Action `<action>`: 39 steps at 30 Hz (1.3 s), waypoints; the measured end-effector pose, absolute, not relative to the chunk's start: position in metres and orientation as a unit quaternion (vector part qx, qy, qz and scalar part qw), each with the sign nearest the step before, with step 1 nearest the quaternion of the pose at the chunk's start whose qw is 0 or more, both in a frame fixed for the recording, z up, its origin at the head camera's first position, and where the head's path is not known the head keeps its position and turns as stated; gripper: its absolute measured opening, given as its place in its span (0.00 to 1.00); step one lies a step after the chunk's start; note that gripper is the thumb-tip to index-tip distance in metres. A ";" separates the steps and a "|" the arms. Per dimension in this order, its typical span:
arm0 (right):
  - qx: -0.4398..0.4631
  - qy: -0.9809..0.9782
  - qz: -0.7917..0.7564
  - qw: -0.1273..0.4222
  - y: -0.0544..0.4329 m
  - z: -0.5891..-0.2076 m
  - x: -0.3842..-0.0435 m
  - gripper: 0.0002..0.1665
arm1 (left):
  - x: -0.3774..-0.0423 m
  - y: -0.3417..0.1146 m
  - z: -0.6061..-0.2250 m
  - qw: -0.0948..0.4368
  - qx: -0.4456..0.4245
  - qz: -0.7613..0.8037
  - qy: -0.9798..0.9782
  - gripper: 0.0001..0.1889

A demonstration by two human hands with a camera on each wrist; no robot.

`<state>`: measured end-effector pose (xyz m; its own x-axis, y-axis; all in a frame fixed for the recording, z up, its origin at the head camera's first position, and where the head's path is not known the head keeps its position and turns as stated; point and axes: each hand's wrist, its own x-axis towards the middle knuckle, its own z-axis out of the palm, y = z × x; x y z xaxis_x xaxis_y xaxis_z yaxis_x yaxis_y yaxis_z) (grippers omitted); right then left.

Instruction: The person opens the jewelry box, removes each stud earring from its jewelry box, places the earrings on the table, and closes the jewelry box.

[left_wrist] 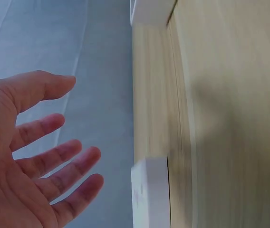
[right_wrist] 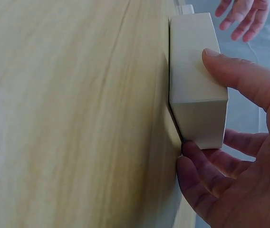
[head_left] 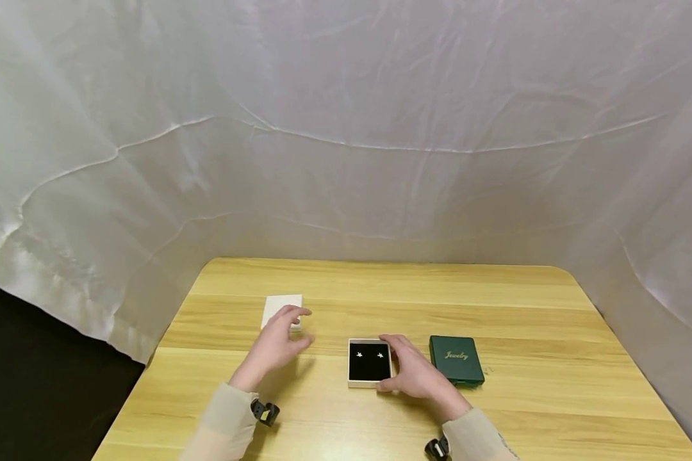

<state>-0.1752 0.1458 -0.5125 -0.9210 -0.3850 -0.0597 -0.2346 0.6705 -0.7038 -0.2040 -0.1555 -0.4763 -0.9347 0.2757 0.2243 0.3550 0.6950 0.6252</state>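
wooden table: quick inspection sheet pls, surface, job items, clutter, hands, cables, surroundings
Surface: pale wood-grain table.
Job's things: open white box with a black insert bearing two star-shaped pieces; white square item farther back to the left, partly hidden.
Clutter: green box lettered "Jewelry", right of the white box, untouched.
Hands: right hand grips the white box's right side; left hand holds nothing, fingers apart.
Cables: nothing seen.
Surroundings: pale cloth drape behind and at both sides.

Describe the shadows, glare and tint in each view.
Head: the left hand casts a shadow on the table, which shines near the bottom edge; greyish curtain. Left wrist: bluish curtain, blurry shadow on the table. Right wrist: pale sheen at the picture's left edge, shadow beside the box.
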 end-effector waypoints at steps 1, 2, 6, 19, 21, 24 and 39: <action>-0.171 0.908 -0.369 0.102 0.146 -0.513 -0.175 0.55 | -0.202 -0.152 -0.477 0.053 -0.177 -0.352 -0.918 0.27; -0.170 0.908 -0.370 0.102 0.146 -0.513 -0.175 0.55 | -0.200 -0.148 -0.477 0.049 -0.182 -0.354 -0.916 0.27; -0.169 0.906 -0.374 0.103 0.147 -0.512 -0.176 0.55 | -0.194 -0.133 -0.481 0.026 -0.200 -0.368 -0.908 0.25; -0.163 0.896 -0.399 0.107 0.148 -0.516 -0.178 0.54 | -0.189 -0.092 -0.499 -0.015 -0.254 -0.312 -0.916 0.24; -0.163 0.896 -0.399 0.109 0.148 -0.516 -0.178 0.54 | -0.191 -0.089 -0.502 -0.016 -0.256 -0.290 -0.922 0.24; -0.162 0.895 -0.400 0.112 0.148 -0.516 -0.179 0.55 | -0.193 -0.085 -0.506 -0.020 -0.254 -0.276 -0.927 0.22; -0.154 0.896 -0.400 0.117 0.146 -0.516 -0.177 0.56 | -0.196 -0.074 -0.512 -0.008 -0.237 -0.228 -0.944 0.16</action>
